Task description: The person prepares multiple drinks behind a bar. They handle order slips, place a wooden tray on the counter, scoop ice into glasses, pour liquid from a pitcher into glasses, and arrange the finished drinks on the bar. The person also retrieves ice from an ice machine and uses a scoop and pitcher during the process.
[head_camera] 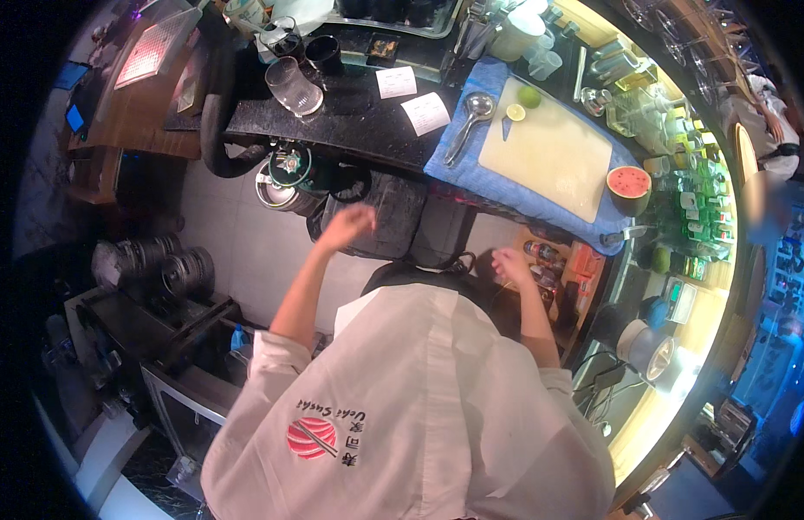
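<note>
My left hand (pixel 347 226) hangs over the floor mat in front of the black counter, its fingers loosely curled and somewhat blurred. To the right, over the open shelf of bottles, my right hand (pixel 511 265) is half curled. Neither hand touches the counter. A cutting board (pixel 551 153) lies on a blue towel (pixel 460 146), with a whole lime (pixel 529 97) and a cut lime half (pixel 516 112) at its upper left. A metal citrus squeezer (pixel 470 127) rests left of the board. At the board's right corner sits a cut watermelon (pixel 629 188), and a knife (pixel 623 235) lies below it.
On the black counter (pixel 363 120) stand a clear glass (pixel 294 88), a dark cup (pixel 324 54) and two printed slips (pixel 425 114). Metal kegs (pixel 189 273) stand at left. Green bottles (pixel 701 201) and a scale (pixel 679 299) line the right side. Another person (pixel 769 120) is beyond the bar.
</note>
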Demonstrator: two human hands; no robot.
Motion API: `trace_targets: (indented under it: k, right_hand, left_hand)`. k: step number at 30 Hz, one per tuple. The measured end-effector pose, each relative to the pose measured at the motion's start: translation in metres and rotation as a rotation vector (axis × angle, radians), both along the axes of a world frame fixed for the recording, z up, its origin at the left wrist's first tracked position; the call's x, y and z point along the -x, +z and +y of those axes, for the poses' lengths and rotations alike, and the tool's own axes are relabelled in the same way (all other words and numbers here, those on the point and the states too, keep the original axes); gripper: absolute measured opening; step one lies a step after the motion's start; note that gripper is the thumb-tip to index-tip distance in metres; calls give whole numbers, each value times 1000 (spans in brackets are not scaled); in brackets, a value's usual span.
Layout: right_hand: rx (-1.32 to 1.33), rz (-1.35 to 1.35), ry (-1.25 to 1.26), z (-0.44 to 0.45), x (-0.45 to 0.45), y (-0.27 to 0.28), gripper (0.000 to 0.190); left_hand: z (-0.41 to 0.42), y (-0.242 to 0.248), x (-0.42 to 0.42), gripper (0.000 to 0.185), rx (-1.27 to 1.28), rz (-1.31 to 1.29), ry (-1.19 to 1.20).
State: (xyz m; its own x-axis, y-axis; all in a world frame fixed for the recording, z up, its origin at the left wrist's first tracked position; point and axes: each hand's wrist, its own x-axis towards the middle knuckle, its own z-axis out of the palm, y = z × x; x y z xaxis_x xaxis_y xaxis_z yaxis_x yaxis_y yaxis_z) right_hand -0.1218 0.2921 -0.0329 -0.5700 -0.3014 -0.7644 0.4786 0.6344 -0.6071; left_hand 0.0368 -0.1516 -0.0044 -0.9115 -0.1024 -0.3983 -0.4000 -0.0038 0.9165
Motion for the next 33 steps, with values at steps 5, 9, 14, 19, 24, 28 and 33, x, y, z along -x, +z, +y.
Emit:
trace_targets:
  k: [5,9,14,19,24,28,33]
  right_hand:
    - [-175,-143,-194,70,-80,-26,22]
    - [-194,-92,-359,101,-157,-44,24]
    - [-155,-121,-401,106,-216,-46,24]
    - [-171,-165,-425,84,-224,-28,21]
    - [-62,-106,-385,69,-189,-16,18]
    - [-67,-79,-268,62,-156,-14,20]
    - [-17,-149,-263,63,-137,-25,22]
  left_hand:
    - [-42,70,146,28,197,186,343]
    - [-74,77,213,34,416,10,460]
    - [-97,55,248,28,304,-123,437]
    - [-102,42,254,17,90,-126,383]
    - [-111,59,230,17,30,-122,332]
    - [-104,81,185,27,221,-67,456]
    - [-53,55,82,29,135,81,608]
